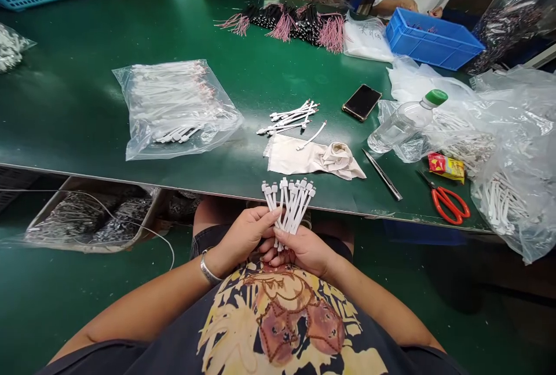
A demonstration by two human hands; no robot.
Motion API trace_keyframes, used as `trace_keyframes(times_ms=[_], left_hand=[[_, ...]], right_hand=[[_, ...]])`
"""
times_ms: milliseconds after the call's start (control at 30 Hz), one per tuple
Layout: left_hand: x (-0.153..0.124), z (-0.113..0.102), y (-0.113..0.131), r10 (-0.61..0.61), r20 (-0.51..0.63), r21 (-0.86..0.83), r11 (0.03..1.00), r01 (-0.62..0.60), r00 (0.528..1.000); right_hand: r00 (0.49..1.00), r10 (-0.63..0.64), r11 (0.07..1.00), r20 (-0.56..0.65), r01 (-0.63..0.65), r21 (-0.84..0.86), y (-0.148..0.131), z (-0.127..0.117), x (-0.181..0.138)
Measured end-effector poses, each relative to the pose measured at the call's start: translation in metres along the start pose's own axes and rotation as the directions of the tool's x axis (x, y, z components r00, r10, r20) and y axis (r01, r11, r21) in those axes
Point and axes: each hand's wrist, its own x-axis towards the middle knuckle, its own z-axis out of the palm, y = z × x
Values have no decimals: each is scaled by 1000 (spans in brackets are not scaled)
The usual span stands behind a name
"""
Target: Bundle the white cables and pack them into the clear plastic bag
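A fanned bunch of short white cables [292, 207] with flat connectors at the upper ends is held just in front of the table edge. My left hand [252, 227] pinches the bunch from the left, thumb across the cables. From the right, my right hand [304, 250] grips the lower part of the same bunch, its thumb against the cables. The lower ends are partly hidden by my fingers. Beyond the bunch, a folded off-white cloth [295, 155] lies on the table, with one white cable [315, 134] across it. A loose pile of white cables [289, 119] lies behind it.
On the green table [78, 114] are a plastic bag of white cables [174, 108], a phone [362, 102], a bottle [399, 126], tweezers [382, 174], red-handled scissors [449, 204] and more bagged cables [504, 201]. A blue bin [434, 42] stands at the back right, near other people.
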Motion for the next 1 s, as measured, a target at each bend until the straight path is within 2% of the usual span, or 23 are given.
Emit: trace_keyframes(times_ms=[67, 100, 133, 167, 233, 267, 300, 333, 433, 500, 600, 633, 700, 767, 867, 933, 1000], left_hand=[[-7, -5, 4, 120, -57, 278, 955, -100, 991], [-11, -9, 7, 235, -100, 464, 870, -164, 967], [-14, -12, 10, 379, -128, 643, 735, -214, 916], [-17, -15, 15, 529, -128, 787, 569, -239, 839], [-19, -21, 25, 744, -46, 937, 263, -229, 666], [-18, -23, 30, 792, 18, 965, 147, -218, 610], [-16, -24, 35, 809, 80, 977, 53, -207, 583], [-13, -25, 39, 803, 133, 981, -23, -192, 580], [-4, -24, 45, 762, 206, 978, -147, -145, 614], [-1, -24, 45, 773, 217, 976, -161, -147, 596], [0, -24, 43, 799, 238, 967, -140, -213, 553], [-1, -24, 43, 793, 243, 962, -120, -247, 558], [-2, -25, 41, 766, 236, 949, -51, -311, 597], [-2, -25, 40, 744, 183, 937, 66, -343, 642], [-2, -23, 40, 712, 33, 873, 321, -366, 702], [-1, -21, 41, 673, -67, 767, 507, -394, 736], [1, -19, 45, 626, -147, 642, 650, -408, 766]], right_hand=[[1000, -7, 1000, 1, 7, 2, 0, 1, 0], [1000, -5, 1000, 0, 5, 1, 0, 0, 0], [1000, 2, 1000, -5, -2, 1, 0, 0, 0], [1000, 9, 1000, -12, -9, 1, 0, 0, 0], [999, 20, 1000, -30, -20, 2, 0, -1, 0], [999, 22, 1000, -38, -22, 3, 0, 0, 0], [999, 24, 1000, -44, -24, 4, 0, 0, 0], [999, 26, 1000, -48, -25, 2, 0, 0, 0], [998, 27, 1000, -62, -28, -7, 0, 1, -1], [998, 26, 1000, -60, -27, -16, -1, 2, -1], [998, 28, 999, -53, -29, -16, -1, 1, -1], [998, 30, 999, -52, -31, -13, -1, 1, 0], [998, 35, 999, -49, -35, -2, -1, 1, 0], [998, 36, 999, -46, -36, 2, -1, 2, 0], [999, 27, 999, -44, -28, -16, -1, 2, -1], [999, 11, 999, -44, -13, -33, -2, 3, -2], [999, -12, 999, -34, 10, -38, -2, 3, -2]])
